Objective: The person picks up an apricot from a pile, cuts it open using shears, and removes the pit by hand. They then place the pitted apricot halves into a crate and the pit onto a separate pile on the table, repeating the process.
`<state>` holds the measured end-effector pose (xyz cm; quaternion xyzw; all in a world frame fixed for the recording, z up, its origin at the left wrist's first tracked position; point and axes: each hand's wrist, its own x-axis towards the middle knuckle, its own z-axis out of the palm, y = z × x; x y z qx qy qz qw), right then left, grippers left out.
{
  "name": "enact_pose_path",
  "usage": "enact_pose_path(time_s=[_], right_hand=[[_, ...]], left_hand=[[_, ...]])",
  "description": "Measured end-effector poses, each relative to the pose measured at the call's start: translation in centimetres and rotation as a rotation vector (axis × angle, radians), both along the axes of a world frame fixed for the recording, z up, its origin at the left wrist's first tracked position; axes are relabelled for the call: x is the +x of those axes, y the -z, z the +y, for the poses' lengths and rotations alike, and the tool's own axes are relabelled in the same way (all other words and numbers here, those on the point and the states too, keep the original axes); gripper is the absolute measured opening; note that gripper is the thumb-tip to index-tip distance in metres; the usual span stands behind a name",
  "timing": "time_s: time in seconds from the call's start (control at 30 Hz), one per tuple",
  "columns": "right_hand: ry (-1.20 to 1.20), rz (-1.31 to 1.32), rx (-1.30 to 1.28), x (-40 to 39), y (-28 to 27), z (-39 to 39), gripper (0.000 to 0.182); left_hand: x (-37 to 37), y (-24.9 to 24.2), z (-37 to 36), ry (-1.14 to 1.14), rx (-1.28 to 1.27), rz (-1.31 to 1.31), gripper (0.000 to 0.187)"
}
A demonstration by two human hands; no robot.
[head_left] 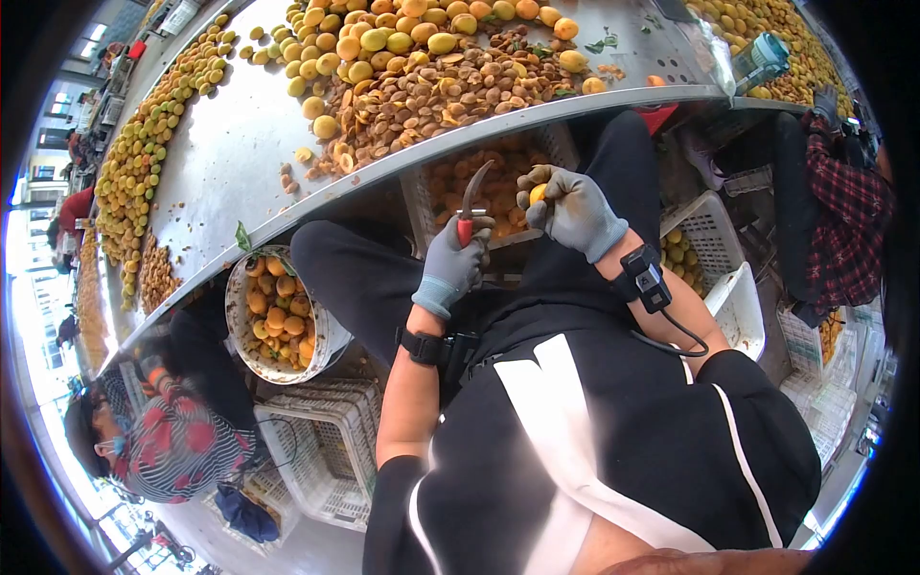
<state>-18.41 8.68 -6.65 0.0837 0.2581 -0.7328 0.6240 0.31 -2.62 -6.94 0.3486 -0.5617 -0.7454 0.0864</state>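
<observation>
My left hand, in a grey glove, is closed around the red handle of a curved knife, its blade pointing up. To its right, my right hand, also gloved, pinches a small orange-yellow fruit between its fingertips. Both hands are above my lap, apart from each other. Below and beyond them, partly hidden, a crate holds orange fruit pieces. On the metal table ahead lie a heap of brown pits and many whole yellow-orange fruits.
A white bucket of fruit stands left of my legs, near empty-looking crates. Crates stand at the right. A co-worker in a patterned top sits at the left, another in plaid at the right. A bottle lies on the table.
</observation>
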Motion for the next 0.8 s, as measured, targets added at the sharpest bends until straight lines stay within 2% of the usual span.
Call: enact_pose_path(time_s=[0.17, 0.2, 0.27, 0.37, 0.5, 0.8], right_hand=[[0.008, -0.003, -0.092, -0.5, 1.6, 0.2, 0.03], [0.008, -0.003, -0.092, -0.1, 0.3, 0.0, 0.03], [0.032, 0.104, 0.07, 1.1, -3.5, -0.5, 0.03], [0.005, 0.048, 0.072, 1.1, -3.7, -0.6, 0.03], [-0.046, 0.047, 0.007, 0.6, -1.1, -0.1, 0.025], [-0.003, 0.071, 0.08, 1.3, 0.6, 0.1, 0.023]], left_hand=[[0.0, -0.6, 0.0, 0.014, -0.019, -0.029, 0.022], [0.1, -0.5, -0.1, 0.016, 0.006, -0.021, 0.021], [0.2, -0.4, 0.0, 0.018, 0.03, -0.013, 0.021], [0.1, -0.1, 0.0, 0.016, -0.03, 0.007, 0.02], [0.2, 0.0, -0.2, 0.038, -0.04, -0.035, 0.02], [0.3, -0.2, 0.0, 0.037, 0.01, -0.003, 0.018]])
